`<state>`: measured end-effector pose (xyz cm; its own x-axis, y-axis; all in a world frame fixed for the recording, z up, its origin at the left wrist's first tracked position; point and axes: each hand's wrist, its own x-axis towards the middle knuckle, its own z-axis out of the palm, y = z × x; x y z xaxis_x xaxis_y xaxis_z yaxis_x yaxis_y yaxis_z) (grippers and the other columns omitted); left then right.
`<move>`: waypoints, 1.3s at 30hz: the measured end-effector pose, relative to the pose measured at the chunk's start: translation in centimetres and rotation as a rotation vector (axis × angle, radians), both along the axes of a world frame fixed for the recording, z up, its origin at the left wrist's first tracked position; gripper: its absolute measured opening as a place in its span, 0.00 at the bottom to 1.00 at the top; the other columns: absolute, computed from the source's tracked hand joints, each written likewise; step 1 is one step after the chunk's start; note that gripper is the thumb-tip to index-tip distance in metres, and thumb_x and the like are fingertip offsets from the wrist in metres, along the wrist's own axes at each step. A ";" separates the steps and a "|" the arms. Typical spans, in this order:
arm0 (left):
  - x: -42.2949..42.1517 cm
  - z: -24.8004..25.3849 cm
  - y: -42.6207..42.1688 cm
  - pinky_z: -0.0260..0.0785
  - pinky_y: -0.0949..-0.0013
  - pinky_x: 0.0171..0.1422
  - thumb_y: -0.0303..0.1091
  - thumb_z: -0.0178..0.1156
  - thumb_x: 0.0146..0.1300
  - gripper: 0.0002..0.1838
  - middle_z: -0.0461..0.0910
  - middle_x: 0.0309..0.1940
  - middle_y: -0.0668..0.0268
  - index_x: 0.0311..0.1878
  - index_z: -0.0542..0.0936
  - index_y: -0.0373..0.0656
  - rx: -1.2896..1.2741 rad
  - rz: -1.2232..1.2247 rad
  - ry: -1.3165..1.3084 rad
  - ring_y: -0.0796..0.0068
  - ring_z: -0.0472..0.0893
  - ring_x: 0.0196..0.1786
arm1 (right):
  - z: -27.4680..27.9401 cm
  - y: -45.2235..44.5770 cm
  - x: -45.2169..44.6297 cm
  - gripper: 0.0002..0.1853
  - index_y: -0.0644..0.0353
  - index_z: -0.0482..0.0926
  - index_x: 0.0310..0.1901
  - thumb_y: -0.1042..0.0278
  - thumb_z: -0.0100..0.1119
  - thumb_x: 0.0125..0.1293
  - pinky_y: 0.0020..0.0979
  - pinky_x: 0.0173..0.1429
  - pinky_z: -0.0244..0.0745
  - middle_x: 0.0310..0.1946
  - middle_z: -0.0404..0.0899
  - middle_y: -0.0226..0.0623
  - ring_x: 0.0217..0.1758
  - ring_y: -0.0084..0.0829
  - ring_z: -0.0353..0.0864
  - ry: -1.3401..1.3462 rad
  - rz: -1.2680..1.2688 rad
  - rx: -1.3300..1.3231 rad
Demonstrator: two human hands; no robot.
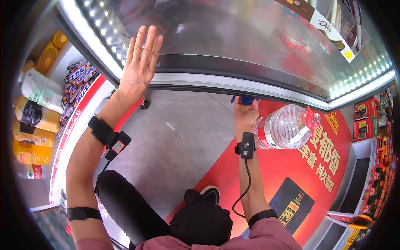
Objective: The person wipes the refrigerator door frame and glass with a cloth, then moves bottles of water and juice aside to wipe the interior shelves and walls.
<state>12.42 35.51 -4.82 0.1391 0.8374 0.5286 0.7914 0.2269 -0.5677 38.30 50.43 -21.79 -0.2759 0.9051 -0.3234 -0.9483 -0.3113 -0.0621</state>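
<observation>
My left hand [141,66] lies flat with its fingers stretched out, against the glass door [200,68] near its lit left edge. Below the door's metal frame, my right hand [246,111] is closed around something blue [247,101] that looks like a cloth. The door frame partly hides the fingertips and the blue thing. A large clear water bottle [285,127] with a red cap and red label is beside my right wrist.
Juice bottles [35,131] and Snickers packs [79,75] fill the lit shelves at left. A Dove box [325,27] shows behind the glass. Red packs [377,175] line the right-hand shelves. A red printed mat [271,175] covers part of the grey floor [179,133].
</observation>
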 end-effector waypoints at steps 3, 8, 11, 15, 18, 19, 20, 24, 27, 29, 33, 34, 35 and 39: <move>0.4 1.1 -0.9 0.48 0.56 0.72 0.31 0.67 0.40 0.49 0.41 0.70 0.48 0.67 0.53 0.38 -0.066 -0.019 -0.059 0.49 0.42 0.72 | 1.5 0.1 -0.8 0.17 0.58 0.75 0.45 0.59 0.41 0.63 0.44 0.60 0.61 0.49 0.75 0.39 0.54 0.39 0.70 0.098 0.017 0.051; 0.3 4.1 -6.6 0.61 0.58 0.63 0.29 0.65 0.43 0.41 0.55 0.67 0.55 0.65 0.61 0.42 -0.434 -0.206 -0.748 0.52 0.66 0.61 | 1.7 -2.1 -6.3 0.18 0.59 0.75 0.46 0.59 0.40 0.63 0.44 0.62 0.60 0.51 0.74 0.39 0.56 0.38 0.69 0.201 0.282 0.031; -0.8 4.4 -15.3 0.67 0.61 0.55 0.31 0.66 0.45 0.38 0.65 0.60 0.56 0.62 0.64 0.41 -0.652 -0.116 -0.843 0.54 0.74 0.51 | 1.4 -4.1 -12.0 0.19 0.58 0.75 0.46 0.56 0.41 0.64 0.43 0.64 0.58 0.51 0.74 0.38 0.58 0.37 0.68 0.424 0.414 -0.037; 0.7 2.0 -31.0 0.64 0.63 0.58 0.49 0.51 0.62 0.29 0.71 0.55 0.53 0.60 0.66 0.37 -0.645 0.391 -1.425 0.56 0.73 0.54 | 2.6 -8.9 -18.9 0.19 0.57 0.75 0.47 0.53 0.43 0.64 0.39 0.65 0.57 0.50 0.74 0.34 0.59 0.35 0.67 0.322 0.677 0.004; 2.4 -1.4 -38.8 0.62 0.65 0.60 0.51 0.38 0.68 0.30 0.68 0.58 0.51 0.62 0.63 0.36 -0.562 0.441 -1.737 0.61 0.71 0.58 | 1.7 -10.8 -23.0 0.18 0.55 0.75 0.48 0.53 0.44 0.64 0.38 0.66 0.55 0.50 0.74 0.32 0.59 0.34 0.67 0.433 0.791 0.055; 4.7 -4.0 -41.9 0.61 0.64 0.61 0.51 0.37 0.69 0.30 0.66 0.60 0.51 0.63 0.61 0.36 -0.345 0.324 -1.914 0.62 0.69 0.60 | 1.4 -11.1 -23.9 0.19 0.55 0.75 0.48 0.52 0.44 0.64 0.39 0.67 0.53 0.50 0.74 0.31 0.59 0.34 0.66 0.490 0.793 0.090; 6.6 -6.3 -44.2 0.60 0.63 0.62 0.51 0.35 0.69 0.30 0.64 0.61 0.50 0.64 0.60 0.36 -0.115 0.198 -2.072 0.63 0.68 0.62 | 1.3 -11.2 -24.2 0.19 0.55 0.75 0.48 0.52 0.44 0.64 0.39 0.67 0.53 0.50 0.74 0.31 0.59 0.34 0.66 0.493 0.796 0.084; 8.1 -9.4 -44.1 0.59 0.62 0.62 0.50 0.35 0.69 0.29 0.63 0.61 0.51 0.64 0.59 0.37 -0.036 0.133 -2.041 0.62 0.67 0.62 | 1.7 -10.2 -22.7 0.21 0.56 0.73 0.51 0.50 0.43 0.64 0.41 0.70 0.49 0.53 0.73 0.34 0.62 0.36 0.64 0.479 0.841 0.142; 7.5 -9.6 -43.3 0.59 0.61 0.62 0.49 0.36 0.69 0.28 0.62 0.62 0.51 0.64 0.58 0.37 0.040 0.045 -1.971 0.61 0.66 0.62 | 3.0 -7.8 -18.0 0.23 0.58 0.72 0.51 0.50 0.43 0.64 0.43 0.70 0.48 0.55 0.71 0.37 0.63 0.37 0.63 0.347 0.746 -0.014; 7.2 -9.5 -43.4 0.59 0.61 0.62 0.49 0.36 0.69 0.28 0.63 0.61 0.51 0.64 0.58 0.37 0.037 0.035 -1.945 0.61 0.67 0.61 | 3.0 -5.4 -12.5 0.23 0.58 0.73 0.51 0.49 0.42 0.65 0.44 0.70 0.47 0.55 0.71 0.39 0.63 0.38 0.63 0.379 0.548 -0.055; 5.9 -10.8 -42.2 0.60 0.60 0.61 0.48 0.36 0.69 0.27 0.64 0.60 0.50 0.63 0.59 0.37 0.017 0.025 -1.914 0.60 0.68 0.60 | 2.5 -0.3 -2.2 0.24 0.60 0.72 0.53 0.50 0.36 0.68 0.46 0.69 0.46 0.58 0.69 0.40 0.65 0.37 0.61 0.306 0.290 0.013; 5.6 -11.1 -41.9 0.60 0.60 0.61 0.48 0.36 0.69 0.27 0.64 0.59 0.50 0.63 0.60 0.37 0.011 0.030 -1.902 0.59 0.68 0.60 | 1.8 1.2 -0.5 0.23 0.59 0.72 0.52 0.50 0.37 0.68 0.45 0.69 0.48 0.57 0.69 0.39 0.64 0.37 0.62 0.286 0.196 0.097; 5.3 -11.4 -41.7 0.60 0.60 0.61 0.48 0.36 0.69 0.27 0.65 0.59 0.50 0.63 0.60 0.37 0.005 0.034 -1.891 0.59 0.68 0.60 | 1.3 2.5 1.2 0.23 0.59 0.73 0.52 0.51 0.38 0.68 0.44 0.68 0.49 0.57 0.70 0.38 0.63 0.37 0.63 0.268 0.102 0.177; 4.3 -11.6 -41.3 0.61 0.60 0.60 0.47 0.37 0.69 0.27 0.66 0.58 0.50 0.62 0.61 0.37 -0.033 0.041 -1.848 0.58 0.69 0.58 | 1.6 5.8 5.8 0.21 0.55 0.73 0.52 0.52 0.38 0.68 0.43 0.67 0.52 0.56 0.72 0.34 0.61 0.36 0.66 0.391 -0.006 0.411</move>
